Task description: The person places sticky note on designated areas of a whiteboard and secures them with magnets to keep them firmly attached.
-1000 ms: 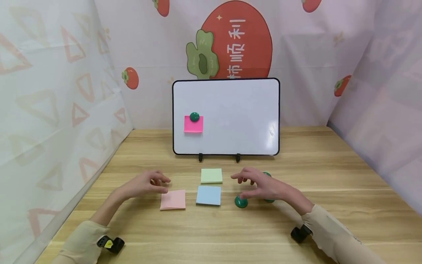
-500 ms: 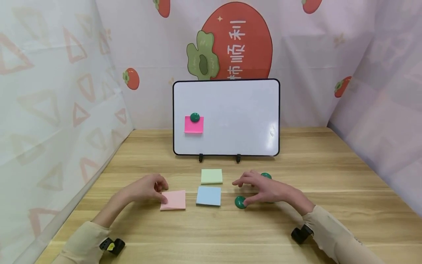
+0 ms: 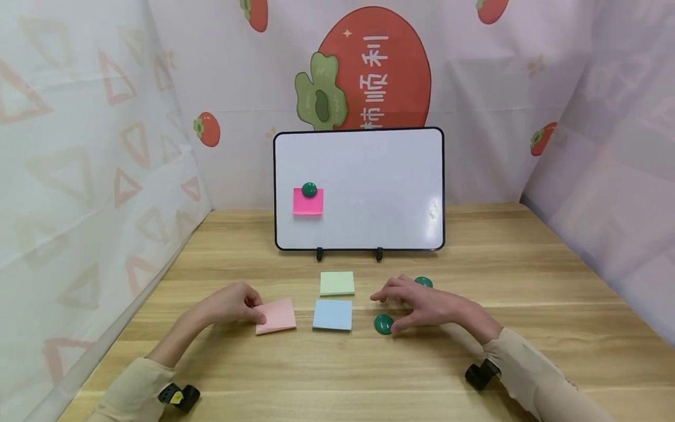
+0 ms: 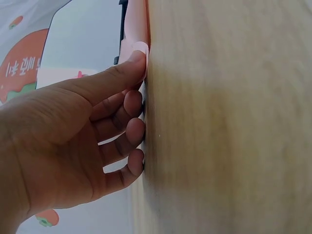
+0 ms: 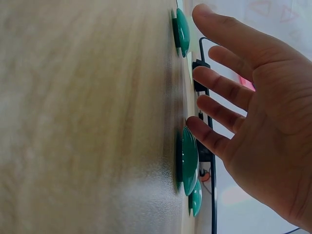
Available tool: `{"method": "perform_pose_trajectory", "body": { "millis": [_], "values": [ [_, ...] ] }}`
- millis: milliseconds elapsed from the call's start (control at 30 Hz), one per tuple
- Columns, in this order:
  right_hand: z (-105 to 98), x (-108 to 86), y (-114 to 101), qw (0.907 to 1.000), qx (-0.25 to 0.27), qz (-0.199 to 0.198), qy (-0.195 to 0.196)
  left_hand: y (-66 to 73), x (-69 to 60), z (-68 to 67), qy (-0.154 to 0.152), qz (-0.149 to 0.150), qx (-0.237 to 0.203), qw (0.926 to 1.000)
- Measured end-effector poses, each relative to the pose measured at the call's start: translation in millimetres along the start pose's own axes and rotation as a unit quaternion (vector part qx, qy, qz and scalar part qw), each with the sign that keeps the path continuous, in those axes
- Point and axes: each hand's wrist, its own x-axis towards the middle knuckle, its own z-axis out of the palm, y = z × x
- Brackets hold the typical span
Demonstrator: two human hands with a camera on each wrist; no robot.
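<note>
In the head view my left hand (image 3: 237, 303) pinches the left edge of a light pink sticky note (image 3: 279, 315), which is turned slightly on the table. The left wrist view shows the thumb on the curled-up pink paper (image 4: 136, 24), the other fingertips close to the tabletop. My right hand (image 3: 422, 302) hovers with loosely bent fingers, holding nothing. Its thumb is beside a green round magnet (image 3: 384, 324); whether they touch is unclear. Another green magnet (image 3: 423, 282) lies behind that hand. In the right wrist view a larger-looking green magnet (image 5: 189, 161) sits below the little finger.
A pad of blue sticky notes (image 3: 332, 315) and a pale green pad (image 3: 337, 283) lie between the hands. Behind them a whiteboard (image 3: 379, 187) stands on small black feet. On it a green magnet (image 3: 309, 189) holds a bright pink note (image 3: 308, 205).
My left hand has come down onto the light pink note and taken its left edge; the note has turned a little. The right hand has shifted slightly, its thumb now beside the near magnet.
</note>
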Motion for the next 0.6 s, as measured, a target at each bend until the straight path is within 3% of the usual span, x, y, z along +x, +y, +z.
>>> {"method": "perform_pose_trajectory", "body": {
  "millis": [267,600],
  "values": [
    [-0.1,-0.2,-1.0,0.9999,0.005,0.007,-0.011,-1.2,-1.7,-2.0,-0.006,0.01,-0.031,0.9995],
    [3.4,1.7,2.0,0.9993,-0.031,0.006,-0.021,2.4,-0.4,-2.6,-0.02,0.015,-0.052,0.9983]
  ]
}}
